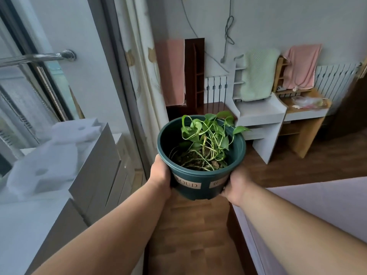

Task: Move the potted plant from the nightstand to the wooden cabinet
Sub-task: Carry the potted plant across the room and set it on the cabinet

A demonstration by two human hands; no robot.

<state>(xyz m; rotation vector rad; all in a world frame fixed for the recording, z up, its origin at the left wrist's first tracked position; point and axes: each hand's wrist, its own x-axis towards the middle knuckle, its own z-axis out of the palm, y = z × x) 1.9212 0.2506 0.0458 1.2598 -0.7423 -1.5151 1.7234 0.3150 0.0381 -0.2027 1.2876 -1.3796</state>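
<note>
you hold the potted plant (pixel 201 155) in mid-air above the wooden floor (pixel 194 235), your left hand (pixel 160 175) and right hand (pixel 236 185) pressed against opposite sides of its dark green pot, with the bed (pixel 317 211) right of the pot

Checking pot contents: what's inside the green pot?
Inside the pot: a trailing green plant in brownish soil. Roots and the pot's depth are hidden.

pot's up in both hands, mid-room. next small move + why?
Probably carry it forward, level, toward the furniture along the far wall. The green pot is clear of any surface, left hand and right hand on opposite sides, with open wood floor ahead.
</note>
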